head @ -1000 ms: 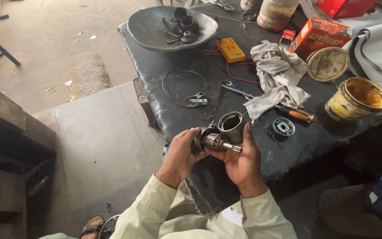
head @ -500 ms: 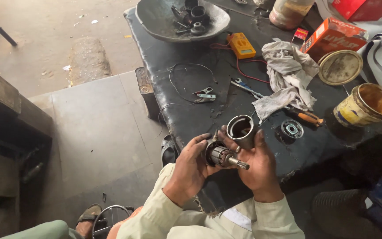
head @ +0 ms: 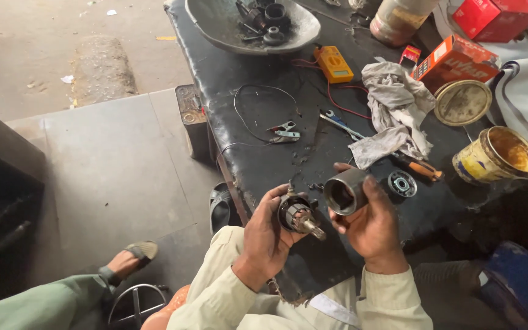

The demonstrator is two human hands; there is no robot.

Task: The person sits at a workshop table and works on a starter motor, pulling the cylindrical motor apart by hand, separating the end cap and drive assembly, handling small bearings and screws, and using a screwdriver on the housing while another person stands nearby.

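Steel-shafted dark motor armature (head: 297, 217) — clasped round its body in left hand (head: 267, 238) | right hand (head: 371, 223) wraps grey metal cylinder housing (head: 344, 192) | both probably heavy, greasy — grip bodies.

A dark, greasy motor armature with a metal shaft (head: 297, 217) points rightward, gripped in the left hand (head: 264, 241); a hollow grey metal cylinder housing (head: 344, 192), open end facing it, sits in the right hand (head: 371, 223).

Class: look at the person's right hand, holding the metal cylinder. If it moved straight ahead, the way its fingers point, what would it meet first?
Probably the crumpled grey rag, though depth is unclear.
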